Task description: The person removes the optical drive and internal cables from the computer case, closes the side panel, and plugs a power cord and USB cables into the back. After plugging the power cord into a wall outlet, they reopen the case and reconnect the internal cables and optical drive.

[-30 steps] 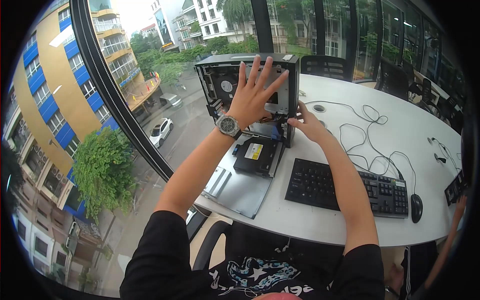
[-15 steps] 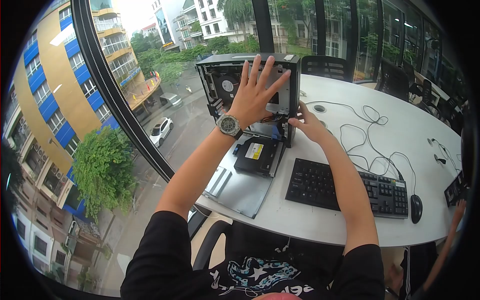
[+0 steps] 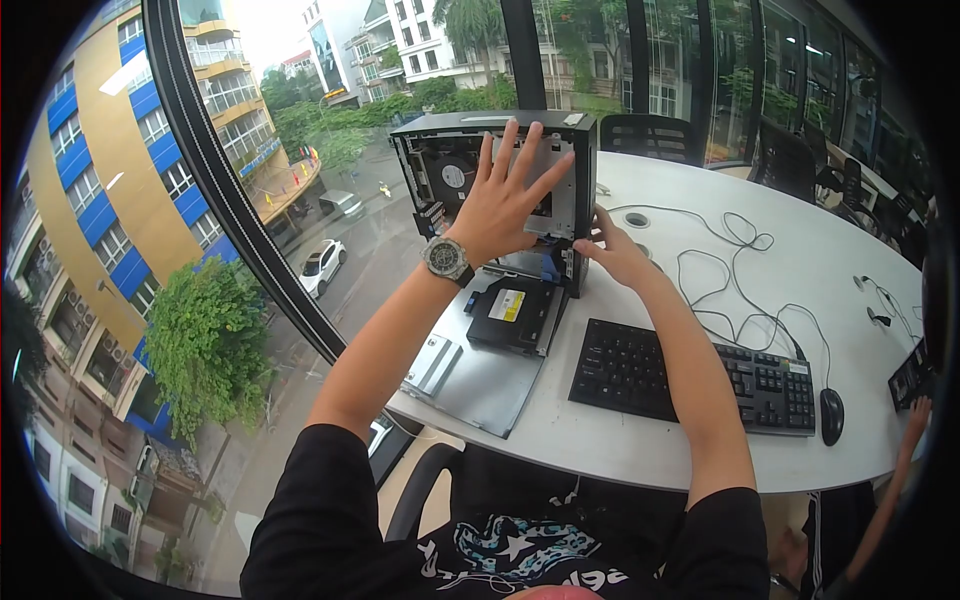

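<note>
A black desktop computer case stands upright on the table, its side open toward me with a fan and metal bay showing. My left hand, with a watch on its wrist, is spread over the open side, fingers stretched upward and covering part of the inside. At the case's right edge, my right hand holds the lower front corner, its thumb on the near side and its other fingers round the outer face. Below the case, a black optical drive with a yellow-and-white label lies on a detached metal side panel.
To the right lie a black keyboard, a mouse and loose cables on the white table. Another person's hand holds a phone at the far right. A window runs along the left; chairs stand behind.
My left hand has shifted slightly left and down over the open side. The case has turned or moved slightly left, and my right hand stays at its edge.
</note>
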A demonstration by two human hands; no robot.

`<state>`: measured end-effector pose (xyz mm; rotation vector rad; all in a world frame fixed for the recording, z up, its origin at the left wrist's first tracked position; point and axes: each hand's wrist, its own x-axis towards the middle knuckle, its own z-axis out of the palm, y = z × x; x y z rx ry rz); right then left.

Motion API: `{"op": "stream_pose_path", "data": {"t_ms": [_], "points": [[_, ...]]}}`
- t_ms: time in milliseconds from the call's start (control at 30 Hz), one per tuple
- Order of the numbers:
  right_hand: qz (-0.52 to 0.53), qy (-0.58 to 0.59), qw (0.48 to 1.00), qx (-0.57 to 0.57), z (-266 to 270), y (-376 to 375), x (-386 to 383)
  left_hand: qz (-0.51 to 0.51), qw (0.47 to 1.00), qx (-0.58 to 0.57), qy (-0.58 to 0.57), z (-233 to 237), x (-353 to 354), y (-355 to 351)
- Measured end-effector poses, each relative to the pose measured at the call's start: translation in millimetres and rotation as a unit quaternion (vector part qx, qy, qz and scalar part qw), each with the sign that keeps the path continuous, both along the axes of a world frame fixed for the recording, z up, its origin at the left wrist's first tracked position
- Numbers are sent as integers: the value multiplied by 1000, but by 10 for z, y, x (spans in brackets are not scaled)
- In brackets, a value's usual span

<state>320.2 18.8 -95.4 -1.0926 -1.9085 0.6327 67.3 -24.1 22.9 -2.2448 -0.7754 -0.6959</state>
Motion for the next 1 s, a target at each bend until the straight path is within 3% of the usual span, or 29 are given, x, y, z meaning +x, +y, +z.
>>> {"op": "stream_pose_path", "data": {"t_ms": [100, 167, 267, 467, 767, 1000], "points": [[16, 8, 1000, 6, 40, -55, -3, 12, 1000, 1, 3, -164, -52, 29], [18, 15, 1000, 4, 32, -53, -4, -49, 996, 64, -26, -377, -121, 154], [15, 16, 1000, 1, 46, -62, -6, -60, 996, 57, -33, -527, -153, 234], [4, 4, 1000, 0, 40, -57, -6, -99, 994, 2, -39, -479, -52, 197], [8, 8, 1000, 9, 15, -34, 1, -55, 995, -76, -31, -496, 47, 191], [18, 9, 1000, 10, 24, -45, 5, -69, 996, -31, -41, -627, 41, 359]]}}
